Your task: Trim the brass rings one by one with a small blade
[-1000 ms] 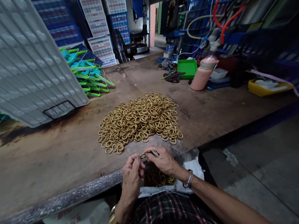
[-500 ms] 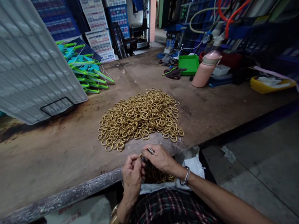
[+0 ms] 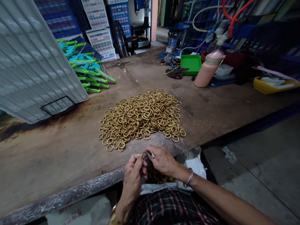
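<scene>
My left hand (image 3: pixel 133 174) pinches a brass ring (image 3: pixel 143 154) between thumb and fingers above the table's front edge. Close beside it, my right hand (image 3: pixel 164 161) is closed around a small metal tool (image 3: pixel 152 154), whose kind is mostly hidden by the fingers. A wide pile of brass rings (image 3: pixel 139 115) lies on the table just beyond both hands. Below them, more rings (image 3: pixel 157 177) fill an open white sack (image 3: pixel 196 166) at my lap, partly covered by my hands.
The brown worktable (image 3: pixel 62 147) has a worn front edge. A grey-white ribbed crate (image 3: pixel 25 61) stands tilted at left, near green and teal plastic pieces (image 3: pixel 91 70). At right are a pink bottle (image 3: pixel 206 71), a green tray (image 3: pixel 191 63) and a yellow tray (image 3: pixel 274 85).
My right hand has drawn slightly right, so the tool now sits a little apart from the ring. The left hand keeps its pinch on the ring. The view has shifted slightly.
</scene>
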